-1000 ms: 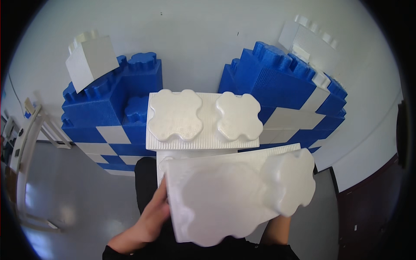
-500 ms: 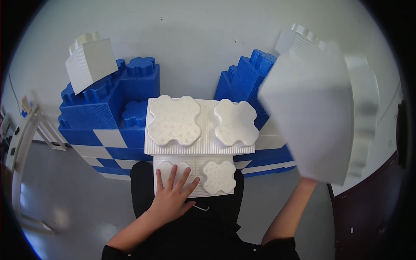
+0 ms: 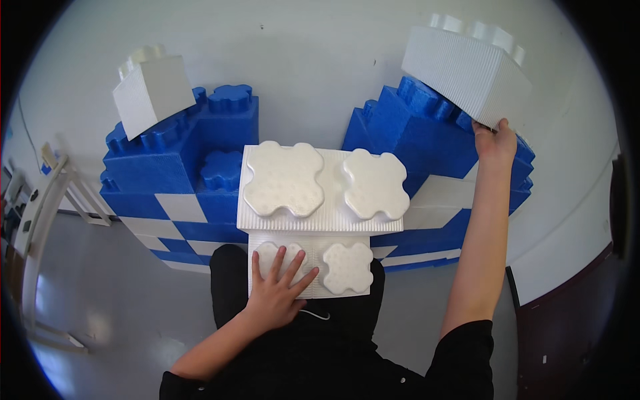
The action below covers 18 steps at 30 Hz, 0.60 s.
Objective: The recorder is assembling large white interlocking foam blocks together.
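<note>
My left hand (image 3: pixel 277 290) lies with spread fingers on a stud of the lower white block (image 3: pixel 348 268), which rests over my lap. Just beyond it a larger white block (image 3: pixel 320 222) sits higher, two clover-shaped studs facing up. My right arm reaches far right, and my right hand (image 3: pixel 495 141) grips the near lower corner of a big ribbed white block (image 3: pixel 460 70). That block lies tilted at the top of the right blue blocks (image 3: pixel 433 137), studs away from me. Whether it is seated on the blue studs I cannot tell.
Blue and white blocks form a curved wall in front of me, with a dip in its middle. Another white block (image 3: pixel 155 93) leans on the left blue blocks (image 3: pixel 157 167). A pale frame (image 3: pixel 40 200) stands far left, and a dark red panel (image 3: pixel 560 327) at right.
My right hand has carried the big white block away from me, up to the top of the right blue blocks. My left hand stays on the lower block. The view has shifted slightly.
</note>
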{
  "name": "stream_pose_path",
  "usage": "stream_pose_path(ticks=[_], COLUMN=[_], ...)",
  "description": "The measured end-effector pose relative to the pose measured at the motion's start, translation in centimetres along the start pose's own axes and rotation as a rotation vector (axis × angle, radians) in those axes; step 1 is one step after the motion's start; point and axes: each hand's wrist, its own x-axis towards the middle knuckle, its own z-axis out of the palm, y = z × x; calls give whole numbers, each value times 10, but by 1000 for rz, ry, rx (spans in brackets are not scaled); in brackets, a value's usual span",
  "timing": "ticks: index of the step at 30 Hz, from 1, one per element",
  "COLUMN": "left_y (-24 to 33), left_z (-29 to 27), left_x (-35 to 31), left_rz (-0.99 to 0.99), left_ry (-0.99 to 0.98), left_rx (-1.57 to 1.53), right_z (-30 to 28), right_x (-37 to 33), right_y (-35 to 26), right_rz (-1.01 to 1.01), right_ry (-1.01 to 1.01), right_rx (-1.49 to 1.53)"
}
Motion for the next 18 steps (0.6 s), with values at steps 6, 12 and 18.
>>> stream_pose_path(ticks=[6,12,18], left_y=[-64,-211,-347], left_z=[-50,-141,-185], left_x=[-5,81,110], left_rz=[-109,-352,-880], left_ry=[-37,1197,1060], left_rx=[-1003,-378,-115], right_z=[-23,-39,-86], right_x=[-18,-47,-118], right_y=[-7,-15,-15], right_rz=[147,372,338], right_ry=[-12,-175,-308], right_rx=[-36,20,-262])
